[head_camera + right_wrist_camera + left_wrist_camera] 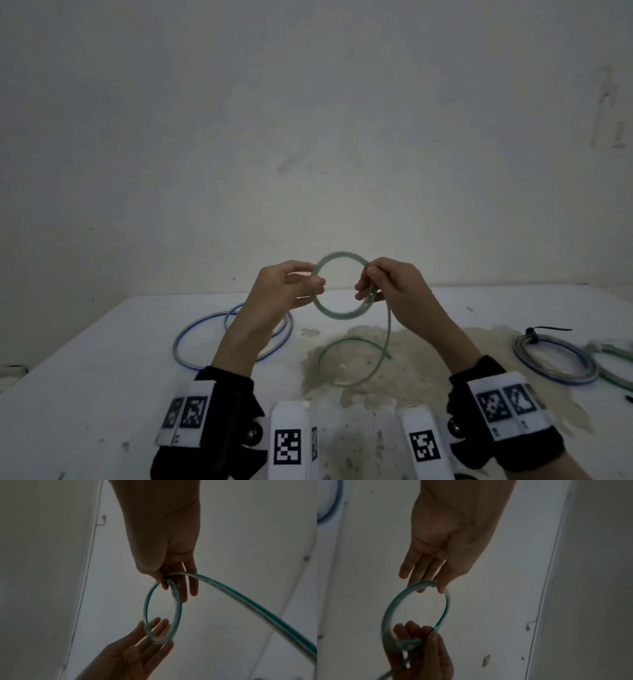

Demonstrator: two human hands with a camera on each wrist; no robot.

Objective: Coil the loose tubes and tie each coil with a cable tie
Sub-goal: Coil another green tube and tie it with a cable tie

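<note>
Green tube [339, 255] half coiled, held in air over desk [102, 394] middle. Left hand [284, 291] pinches ring's left side, thumb against near-straight fingers. Right hand [397, 291], fingers curled, grips right side; loose end drops to desk, curls near front. Blue tube [200, 321] loose, back-left. Tied coil [517, 347] with black cable tie [548, 329] at right edge.

No words or numbers are legible; only black-and-white square code patterns [287, 447] on white wrist-mounted plates [287, 418].
</note>
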